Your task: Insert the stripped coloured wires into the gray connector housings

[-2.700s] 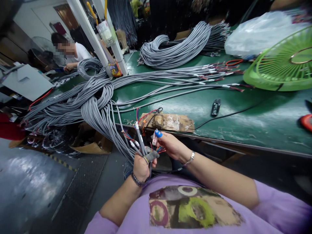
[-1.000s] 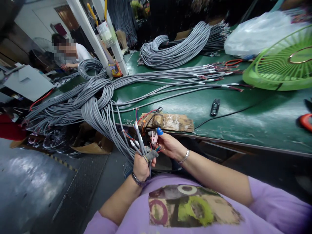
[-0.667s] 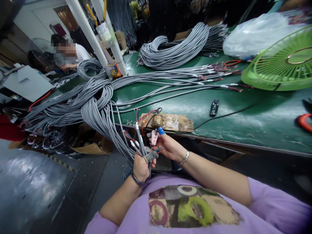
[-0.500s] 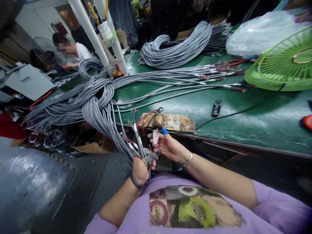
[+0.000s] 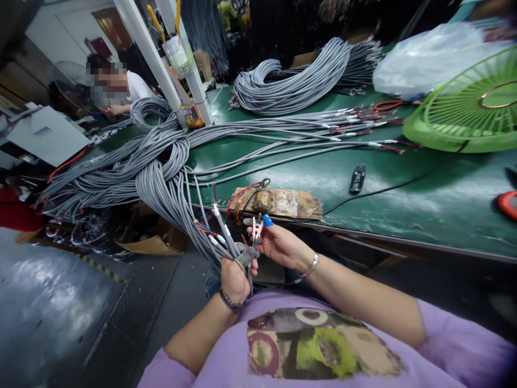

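Note:
In my left hand (image 5: 236,277), closed near my body, are several grey cables (image 5: 226,234); their white-banded ends show fine coloured wires. A grey cover sits on my left thumb. My right hand (image 5: 283,247), with a blue finger cot on the thumb, pinches a small pink clip (image 5: 257,229) just right of my left fingers. Loose coloured wire ends (image 5: 255,243) stick out between the two hands, close to the clip. Whether the clip touches these wires I cannot tell. Beyond the hands, a worn wooden block (image 5: 288,203) lies at the table edge.
Long grey cable bundles (image 5: 161,153) drape across the green table (image 5: 319,161) and off its front edge. Farther back lies a coiled cable bundle (image 5: 299,86). Black snips (image 5: 357,179), a green fan (image 5: 464,116) and a plastic bag (image 5: 424,62) are to the right. Another person (image 5: 121,89) sits far left.
My right hand has shifted slightly left, and the pink clip has turned so its two legs show. The cable ends in my left hand have tipped a little left.

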### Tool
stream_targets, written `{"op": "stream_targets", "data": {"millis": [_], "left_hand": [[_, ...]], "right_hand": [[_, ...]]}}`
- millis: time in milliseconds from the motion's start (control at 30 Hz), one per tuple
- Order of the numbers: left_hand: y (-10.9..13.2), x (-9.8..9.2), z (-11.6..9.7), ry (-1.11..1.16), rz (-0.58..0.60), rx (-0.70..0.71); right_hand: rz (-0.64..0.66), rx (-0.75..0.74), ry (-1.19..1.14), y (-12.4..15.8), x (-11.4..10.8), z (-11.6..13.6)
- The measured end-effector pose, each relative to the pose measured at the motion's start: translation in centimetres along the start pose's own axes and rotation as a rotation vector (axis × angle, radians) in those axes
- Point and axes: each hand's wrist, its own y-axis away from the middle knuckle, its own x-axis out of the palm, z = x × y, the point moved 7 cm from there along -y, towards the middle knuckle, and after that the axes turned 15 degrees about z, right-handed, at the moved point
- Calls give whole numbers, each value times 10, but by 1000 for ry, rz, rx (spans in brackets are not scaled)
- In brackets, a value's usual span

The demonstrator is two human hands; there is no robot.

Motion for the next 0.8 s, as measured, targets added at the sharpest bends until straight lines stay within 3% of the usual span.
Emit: {"op": "stream_targets", "data": {"millis": [267,433,567,667,800], "left_hand": [[-2,0,4,-21,11,-10],[2,-3,5,-33,-4,-5],[7,-6,7,-25,-5,13],[9,-9,9,-90,9,32],[9,-3,10,-232,148,-25]], "right_hand": [[-27,-23,-42,-4,4,-1],[45,29,7,3,5,-4],[134,99,194,17,7,-7],[119,65,424,27,8,-3],[210,86,587,32,24,-3]]}}
